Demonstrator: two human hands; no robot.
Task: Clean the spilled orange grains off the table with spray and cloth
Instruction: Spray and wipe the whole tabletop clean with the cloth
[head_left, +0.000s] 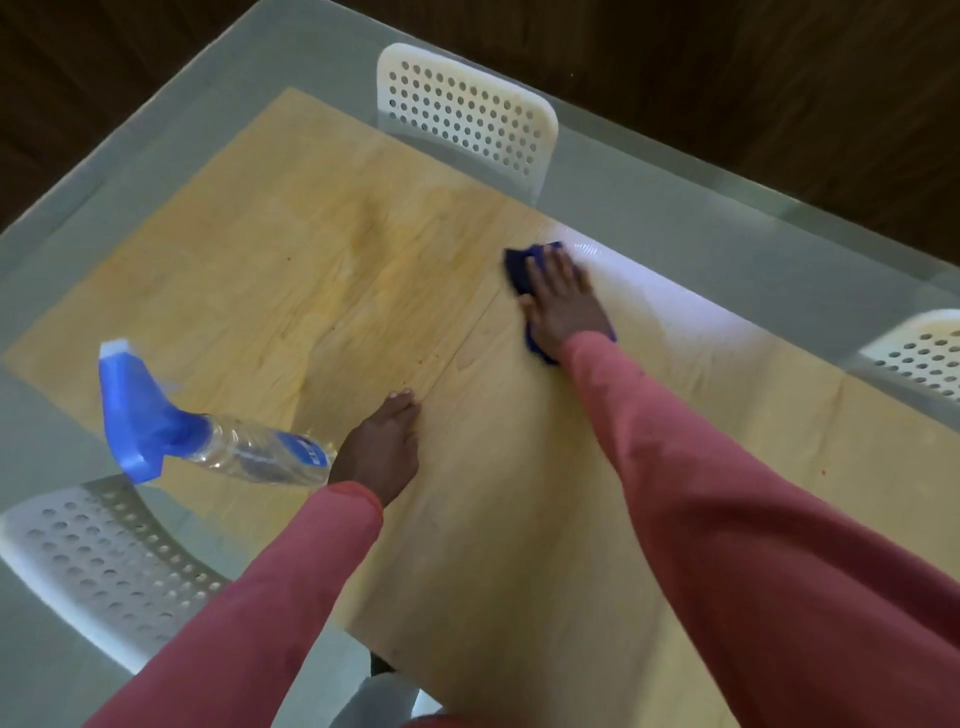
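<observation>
A dark blue cloth (519, 267) lies on the wooden table top (291, 291), far of centre. My right hand (563, 301) presses flat on the cloth with straight fingers. My left hand (384, 447) rests flat on the wood nearer to me, fingers straight. Right beside it on the left stands a clear spray bottle (260, 452) with a blue trigger head (140, 410); its base is hidden behind my hand. A few tiny orange grains (426, 358) dot the wood between my hands. A faint orange smear (363, 244) shows further left.
A frosted glass border (675, 208) rims the wooden top. White perforated chairs stand at the far side (467, 114), at the right (919, 358) and at the near left (104, 566). Dark floor lies beyond the table.
</observation>
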